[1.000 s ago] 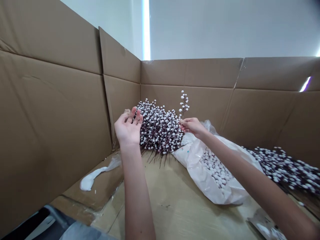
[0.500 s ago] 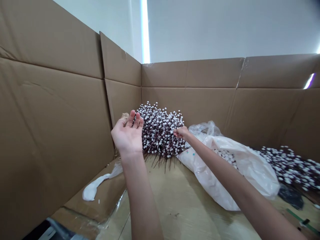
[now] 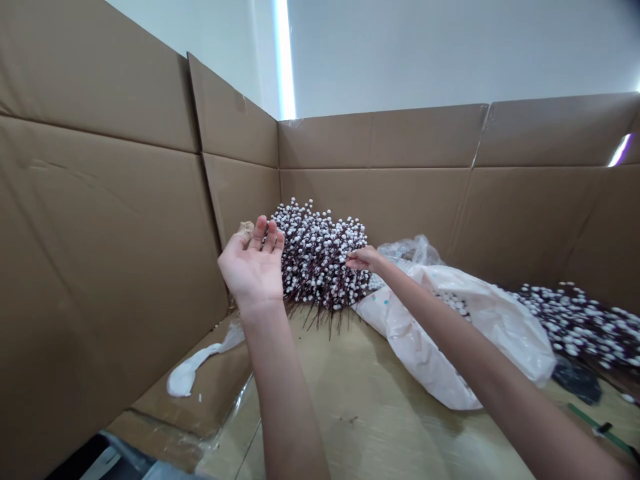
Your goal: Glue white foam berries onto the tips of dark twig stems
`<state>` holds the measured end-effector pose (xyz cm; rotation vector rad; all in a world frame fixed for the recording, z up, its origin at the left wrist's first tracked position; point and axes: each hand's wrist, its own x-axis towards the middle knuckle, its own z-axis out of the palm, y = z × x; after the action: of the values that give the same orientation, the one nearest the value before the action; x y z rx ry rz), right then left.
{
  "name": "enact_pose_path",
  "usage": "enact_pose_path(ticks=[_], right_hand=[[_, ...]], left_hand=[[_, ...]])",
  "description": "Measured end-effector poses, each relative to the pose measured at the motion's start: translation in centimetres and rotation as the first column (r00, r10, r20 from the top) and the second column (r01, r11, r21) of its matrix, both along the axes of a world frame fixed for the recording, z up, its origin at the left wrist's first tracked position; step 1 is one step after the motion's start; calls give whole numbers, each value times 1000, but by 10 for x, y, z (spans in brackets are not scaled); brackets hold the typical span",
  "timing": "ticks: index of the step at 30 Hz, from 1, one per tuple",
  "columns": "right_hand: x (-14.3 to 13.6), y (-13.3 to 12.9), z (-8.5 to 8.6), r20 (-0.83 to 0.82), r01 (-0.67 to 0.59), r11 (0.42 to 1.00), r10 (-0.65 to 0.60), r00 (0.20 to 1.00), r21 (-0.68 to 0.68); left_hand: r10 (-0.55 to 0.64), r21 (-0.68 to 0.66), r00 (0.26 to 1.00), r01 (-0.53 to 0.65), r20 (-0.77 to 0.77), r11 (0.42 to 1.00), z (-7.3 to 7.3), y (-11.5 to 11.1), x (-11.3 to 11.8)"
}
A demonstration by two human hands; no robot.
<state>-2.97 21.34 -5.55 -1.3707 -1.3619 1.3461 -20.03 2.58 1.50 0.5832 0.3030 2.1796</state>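
I see a bare left forearm (image 3: 285,393) and bare right forearm (image 3: 465,340), both slim, tapering toward the far end, plus a crinkled beige wrap (image 3: 245,230) on the left hand's (image 3: 254,273) thumb (image 3: 237,245), material unclear.

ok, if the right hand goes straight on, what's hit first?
Most likely the pile of white-berried stems: the right hand overlaps its right side in view. Depth is unclear; they may be touching.
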Motion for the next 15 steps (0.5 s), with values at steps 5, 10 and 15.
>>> enact_pose_path(ticks=[5, 10, 15], right_hand=[[15, -8, 15, 113, -33, 999, 29, 993, 30], [37, -34, 29, 236, -117, 987, 88, 968, 111], [80, -88, 31, 300, -174, 968, 114, 947, 181]], left_hand=[[-7, -8, 1000, 7, 10, 1000, 2, -2, 2], [19, 0, 997, -19, -80, 1000, 1, -1, 0], [5, 16, 990, -2, -141, 1000, 3, -3, 7]])
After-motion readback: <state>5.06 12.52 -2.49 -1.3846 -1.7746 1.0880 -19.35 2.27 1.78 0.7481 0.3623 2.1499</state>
